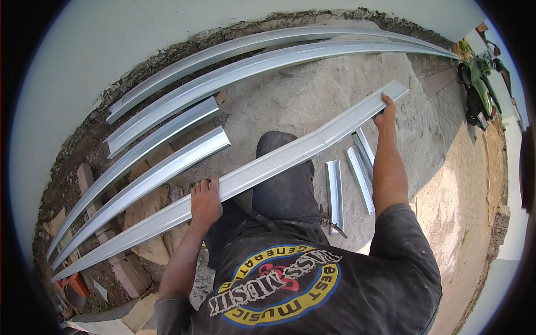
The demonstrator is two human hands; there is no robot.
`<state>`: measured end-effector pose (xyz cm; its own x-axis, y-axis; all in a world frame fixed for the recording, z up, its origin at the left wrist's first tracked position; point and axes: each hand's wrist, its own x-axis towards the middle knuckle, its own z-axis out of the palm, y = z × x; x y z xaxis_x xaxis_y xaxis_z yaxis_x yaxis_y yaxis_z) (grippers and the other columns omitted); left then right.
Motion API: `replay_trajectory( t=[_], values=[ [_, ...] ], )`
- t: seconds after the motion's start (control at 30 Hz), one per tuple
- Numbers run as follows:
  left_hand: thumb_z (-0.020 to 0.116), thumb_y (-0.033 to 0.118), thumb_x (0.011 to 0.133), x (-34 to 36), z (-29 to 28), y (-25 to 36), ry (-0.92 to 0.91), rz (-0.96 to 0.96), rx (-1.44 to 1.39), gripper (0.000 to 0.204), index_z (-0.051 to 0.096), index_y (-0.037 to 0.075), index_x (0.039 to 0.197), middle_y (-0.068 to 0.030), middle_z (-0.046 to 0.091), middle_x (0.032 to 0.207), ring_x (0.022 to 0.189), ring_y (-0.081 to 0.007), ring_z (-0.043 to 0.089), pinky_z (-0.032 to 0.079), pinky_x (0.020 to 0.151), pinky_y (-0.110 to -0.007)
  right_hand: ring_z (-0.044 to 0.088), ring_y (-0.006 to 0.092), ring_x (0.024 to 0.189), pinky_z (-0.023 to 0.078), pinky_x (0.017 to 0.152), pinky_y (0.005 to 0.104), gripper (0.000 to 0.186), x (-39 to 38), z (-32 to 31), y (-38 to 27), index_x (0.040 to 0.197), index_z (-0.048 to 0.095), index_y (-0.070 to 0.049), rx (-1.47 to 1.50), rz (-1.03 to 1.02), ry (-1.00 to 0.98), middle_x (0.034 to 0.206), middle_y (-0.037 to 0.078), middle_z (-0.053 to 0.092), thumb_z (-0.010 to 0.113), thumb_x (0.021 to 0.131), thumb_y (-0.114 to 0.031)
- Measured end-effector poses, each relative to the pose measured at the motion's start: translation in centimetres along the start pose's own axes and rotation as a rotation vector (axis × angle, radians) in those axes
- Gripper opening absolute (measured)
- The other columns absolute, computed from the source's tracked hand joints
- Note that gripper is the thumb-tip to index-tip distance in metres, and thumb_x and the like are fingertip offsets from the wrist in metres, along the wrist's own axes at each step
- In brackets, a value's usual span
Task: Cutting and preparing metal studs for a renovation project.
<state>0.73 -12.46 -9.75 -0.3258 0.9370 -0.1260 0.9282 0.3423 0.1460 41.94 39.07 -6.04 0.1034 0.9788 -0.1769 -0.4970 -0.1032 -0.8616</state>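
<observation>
A long silver metal channel (pixel 262 164) lies across my raised knee, running from the lower left to the upper right. It bends at a seam line just right of the knee. My left hand (pixel 205 202) is closed round the channel left of the knee, its fingertips over the far edge. Close to the upper right end, my right hand (pixel 385 114) grips the near edge with the thumb on top. The underside of the channel and some of my right fingers are hidden.
Two shorter channels (pixel 184 149) lie beyond my left hand, and two longer channels (pixel 251 60) lie along the wall. Short cut channel pieces (pixel 335 190) rest by my right forearm. Bricks (pixel 131 276) and rubble are at lower left. A green motorbike (pixel 478 84) stands at far right.
</observation>
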Motion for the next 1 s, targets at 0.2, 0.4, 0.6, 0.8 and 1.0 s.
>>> replay_trajectory(
  t=[0.2, 0.4, 0.6, 0.8, 1.0],
  values=[
    [0.071, 0.008, 0.071, -0.6, -0.4, -0.6, -0.04, -0.056, 0.015, 0.078, 0.045, 0.006, 0.145, -0.0222, 0.055, 0.12, 0.116, -0.0407, 0.052, 0.041, 0.103, -0.05, 0.073, 0.0335, 0.086, 0.061, 0.077, 0.0463, 0.044, -9.1, 14.3, -4.2, 0.115, 0.06, 0.01, -0.328, -0.078, -0.339, 0.094, 0.018, 0.07, 0.073, 0.082, -0.017],
    [0.075, 0.011, 0.07, 0.5, -1.0, 0.0, -0.062, 0.001, 0.011, 0.079, 0.046, 0.006, 0.144, -0.0211, 0.056, 0.117, 0.114, -0.0415, 0.054, 0.041, 0.102, -0.051, 0.058, 0.0388, 0.122, 0.045, 0.107, 0.049, 0.096, -35.0, 23.5, 8.9, 0.158, 0.033, -0.015, -1.46, -0.702, -1.351, 0.123, 0.02, 0.062, 0.077, 0.074, -0.009],
    [0.08, 0.007, 0.066, -0.3, -1.9, 0.5, -0.117, -0.034, 0.0, 0.091, 0.041, 0.008, 0.148, -0.0216, 0.054, 0.125, 0.121, -0.0423, 0.051, 0.039, 0.106, -0.052, 0.062, 0.04, 0.118, 0.05, 0.101, 0.0479, 0.1, -31.4, 22.7, 3.3, 0.159, 0.029, -0.011, -1.015, -0.709, -1.092, 0.118, 0.027, 0.063, 0.076, 0.071, -0.009],
    [0.079, 0.006, 0.065, -1.2, -2.4, 0.6, -0.055, -0.013, -0.001, 0.092, 0.04, 0.007, 0.149, -0.0212, 0.053, 0.121, 0.117, -0.0424, 0.052, 0.038, 0.106, -0.051, 0.069, 0.0377, 0.102, 0.056, 0.091, 0.0559, 0.069, -7.6, 11.6, -4.5, 0.131, 0.052, 0.01, -0.251, -0.116, -0.391, 0.112, 0.026, 0.066, 0.079, 0.077, -0.023],
    [0.073, 0.005, 0.067, -0.9, -1.7, 0.8, -0.038, 0.024, -0.019, 0.087, 0.041, 0.005, 0.148, -0.0222, 0.054, 0.12, 0.117, -0.0436, 0.051, 0.038, 0.106, -0.052, 0.062, 0.0423, 0.113, 0.052, 0.099, 0.0611, 0.065, -2.6, -2.9, 2.6, 0.138, 0.042, 0.012, 0.042, -0.014, 0.124, 0.12, 0.029, 0.059, 0.067, 0.083, -0.01]
  ],
)
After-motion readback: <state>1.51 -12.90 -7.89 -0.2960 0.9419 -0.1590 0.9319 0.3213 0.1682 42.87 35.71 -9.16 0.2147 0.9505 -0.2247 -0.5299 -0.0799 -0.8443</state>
